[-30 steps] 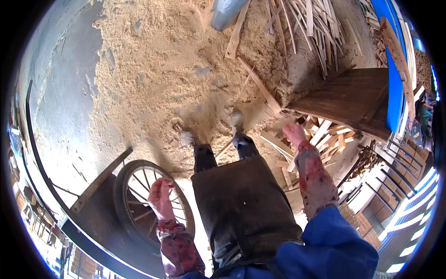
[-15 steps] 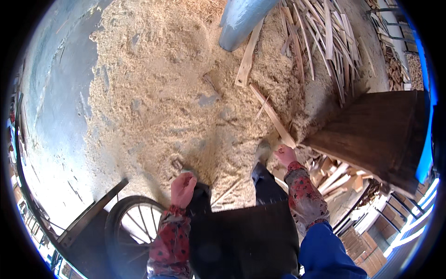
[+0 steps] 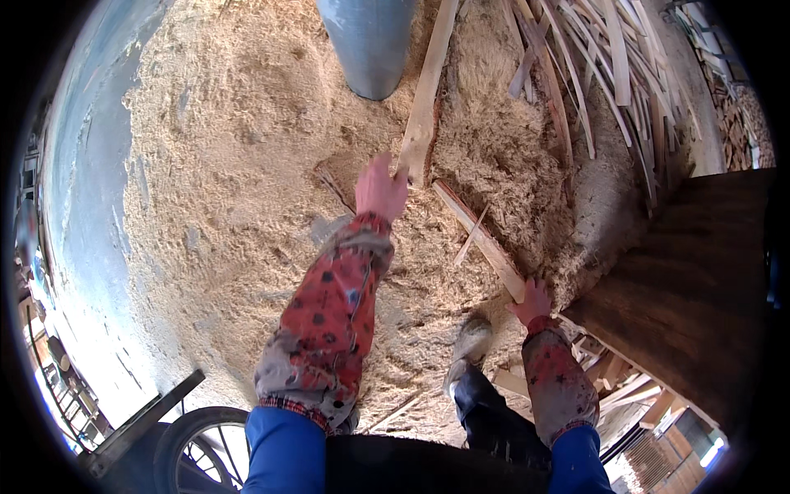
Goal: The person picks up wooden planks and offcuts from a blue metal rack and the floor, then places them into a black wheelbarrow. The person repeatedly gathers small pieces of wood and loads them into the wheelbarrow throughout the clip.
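My left hand (image 3: pixel 383 188) reaches forward with its fingers stretched out, beside the near end of a long pale board (image 3: pixel 426 107) with a bark edge. The fingertips are at the board's edge; whether they touch it I cannot tell. My right hand (image 3: pixel 532 303) is at the near end of a shorter strip of wood (image 3: pixel 479 233) with bark along one side, its thumb and fingers round that end. A thin splinter (image 3: pixel 471 236) lies across the strip. Both wooden pieces lie on the sawdust.
Sawdust (image 3: pixel 239 165) covers much of the floor. A rounded grey metal object (image 3: pixel 368 49) stands ahead. Long wood strips (image 3: pixel 617 58) are heaped at the far right, with a dark wooden panel (image 3: pixel 683 272) nearer. A spoked wheel (image 3: pixel 185 445) is at lower left.
My left hand has moved forward and right to the long board's near end. My right hand has reached down to the shorter strip's end. My view has shifted with my body bending forward.
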`<state>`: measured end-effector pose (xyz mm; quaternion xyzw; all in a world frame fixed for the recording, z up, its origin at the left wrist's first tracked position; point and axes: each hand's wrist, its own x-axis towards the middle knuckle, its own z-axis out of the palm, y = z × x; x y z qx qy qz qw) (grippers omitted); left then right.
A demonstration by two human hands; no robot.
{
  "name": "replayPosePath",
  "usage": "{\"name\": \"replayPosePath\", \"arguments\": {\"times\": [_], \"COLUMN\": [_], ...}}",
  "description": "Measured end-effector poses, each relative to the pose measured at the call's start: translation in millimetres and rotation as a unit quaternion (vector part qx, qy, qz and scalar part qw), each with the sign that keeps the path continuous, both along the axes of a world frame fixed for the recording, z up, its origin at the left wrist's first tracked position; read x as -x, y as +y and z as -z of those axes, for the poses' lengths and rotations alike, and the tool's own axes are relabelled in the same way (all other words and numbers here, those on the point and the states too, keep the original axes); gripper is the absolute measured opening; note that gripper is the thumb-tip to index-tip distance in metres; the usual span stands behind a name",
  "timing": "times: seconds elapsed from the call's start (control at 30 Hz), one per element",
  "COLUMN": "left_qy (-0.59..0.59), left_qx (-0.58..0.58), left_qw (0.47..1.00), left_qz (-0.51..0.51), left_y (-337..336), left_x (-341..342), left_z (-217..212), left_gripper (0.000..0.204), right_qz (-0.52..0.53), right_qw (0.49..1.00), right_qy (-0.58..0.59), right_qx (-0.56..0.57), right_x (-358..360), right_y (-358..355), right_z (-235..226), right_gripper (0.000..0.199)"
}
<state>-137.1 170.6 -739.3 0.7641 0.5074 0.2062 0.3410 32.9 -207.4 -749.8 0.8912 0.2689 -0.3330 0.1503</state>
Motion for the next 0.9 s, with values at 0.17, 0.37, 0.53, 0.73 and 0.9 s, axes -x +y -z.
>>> {"name": "replayPosePath", "arguments": {"times": [0.17, 0.37, 0.53, 0.73, 0.9], "left_qy": [0.069, 0.091, 0.029, -0.223, -0.248], "left_qx": [0.056, 0.158, 0.397, 0.501, 0.488], "left_qw": [0.995, 0.974, 0.901, 0.836, 0.831], "left_qz": [0.043, 0.136, 0.171, -0.023, -0.101], "left_y": [38, 51, -3, -100, -130], "left_x": [-59, -56, -1, 26, 63], "left_z": [27, 41, 16, -85, -153], "left_gripper": [0.04, 0.051, 0.051, 0.056, 0.061], "right_qz": [-0.002, 0.125, 0.237, 0.331, 0.291], "right_qw": [0.988, 0.935, 0.87, 0.797, 0.843], "right_qy": [0.038, 0.117, 0.266, 0.263, 0.191], "right_qx": [-0.149, -0.31, -0.341, -0.43, -0.41], "right_x": [-11, 10, 17, 96, 144], "right_y": [-29, -16, 102, 186, 164], "right_z": [23, -32, -103, -94, -113], "right_gripper": [0.068, 0.055, 0.032, 0.044, 0.042]}}
